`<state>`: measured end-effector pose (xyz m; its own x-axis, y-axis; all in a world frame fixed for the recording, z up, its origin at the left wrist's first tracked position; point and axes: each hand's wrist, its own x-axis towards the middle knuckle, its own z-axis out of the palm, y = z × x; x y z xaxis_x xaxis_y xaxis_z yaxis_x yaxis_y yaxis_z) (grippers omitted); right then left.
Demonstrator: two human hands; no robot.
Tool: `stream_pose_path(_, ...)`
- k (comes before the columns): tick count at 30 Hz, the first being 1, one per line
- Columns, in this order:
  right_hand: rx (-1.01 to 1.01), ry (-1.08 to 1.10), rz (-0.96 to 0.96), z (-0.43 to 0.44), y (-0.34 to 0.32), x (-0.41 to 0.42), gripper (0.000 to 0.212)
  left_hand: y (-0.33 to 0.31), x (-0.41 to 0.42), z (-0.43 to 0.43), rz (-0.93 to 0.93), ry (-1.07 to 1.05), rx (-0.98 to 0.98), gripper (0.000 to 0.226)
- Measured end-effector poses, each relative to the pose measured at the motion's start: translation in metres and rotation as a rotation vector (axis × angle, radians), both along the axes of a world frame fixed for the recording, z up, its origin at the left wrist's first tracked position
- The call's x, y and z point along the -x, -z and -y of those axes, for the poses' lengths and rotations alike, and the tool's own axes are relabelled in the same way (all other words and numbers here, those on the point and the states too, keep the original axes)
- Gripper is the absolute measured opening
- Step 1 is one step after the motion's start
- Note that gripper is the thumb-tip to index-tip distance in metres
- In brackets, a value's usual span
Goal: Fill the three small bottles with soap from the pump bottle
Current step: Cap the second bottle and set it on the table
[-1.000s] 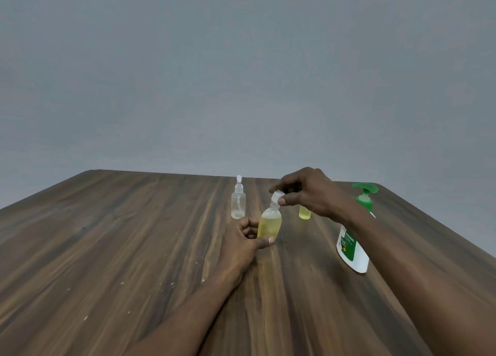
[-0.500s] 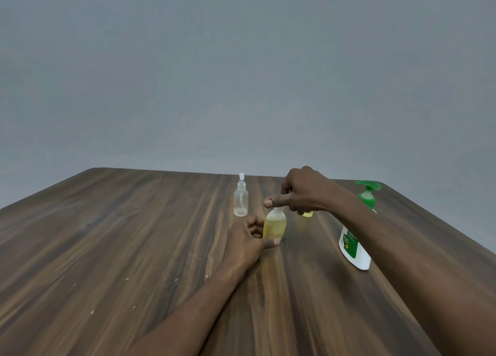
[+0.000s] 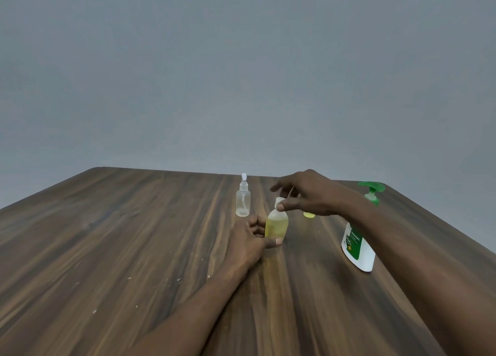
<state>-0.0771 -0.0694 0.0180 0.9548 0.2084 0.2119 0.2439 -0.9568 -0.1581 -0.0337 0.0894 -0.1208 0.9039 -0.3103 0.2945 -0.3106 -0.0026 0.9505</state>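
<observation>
1. The filled small bottle (image 3: 276,224) stands upright on the table (image 3: 112,248) near its middle. The empty small bottle (image 3: 243,201) is at its 10 o'clock, the third small bottle (image 3: 308,215) at 2 o'clock, mostly hidden behind the right hand, and the pump bottle (image 3: 358,249) at 4 o'clock.
2. The left hand (image 3: 253,238) grips the filled bottle low on its body, with the thumb across the near side and the fingers curled round the far side.
3. The right hand (image 3: 308,194) hovers over the neck with its thumb tip against the cap (image 3: 279,201) and its fingers fanned out. I cannot tell whether a finger meets the cap from the far side.
4. Handling, as a judgement: the bottle looks like thin, light plastic that gives under a squeeze, and any spilled soap would make it slick. The low, wide part of the body is the best place to hold it, gently, while the cap is turned by its sides.
5. Against a second ago: the cap was held tilted above the neck and now sits on it. Half a second ago the right hand was bunched over it, and it now spreads.
6. The left hand's grip looks unchanged.
</observation>
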Motion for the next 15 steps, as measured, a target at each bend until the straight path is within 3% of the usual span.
stream_pose_path(5,-0.013,-0.022,-0.007,-0.001,0.0,-0.001,0.012,0.001,0.0,0.0,-0.01,0.013,-0.002,0.031)
stream_pose_path(8,0.11,0.082,0.064,-0.002,0.007,-0.008,0.036,0.001,0.0,0.0,-0.021,0.007,-0.004,0.031)
stream_pose_path(15,-0.061,-0.027,0.063,0.0,0.002,0.003,0.036,-0.002,0.001,-0.003,-0.043,0.012,0.006,0.032)
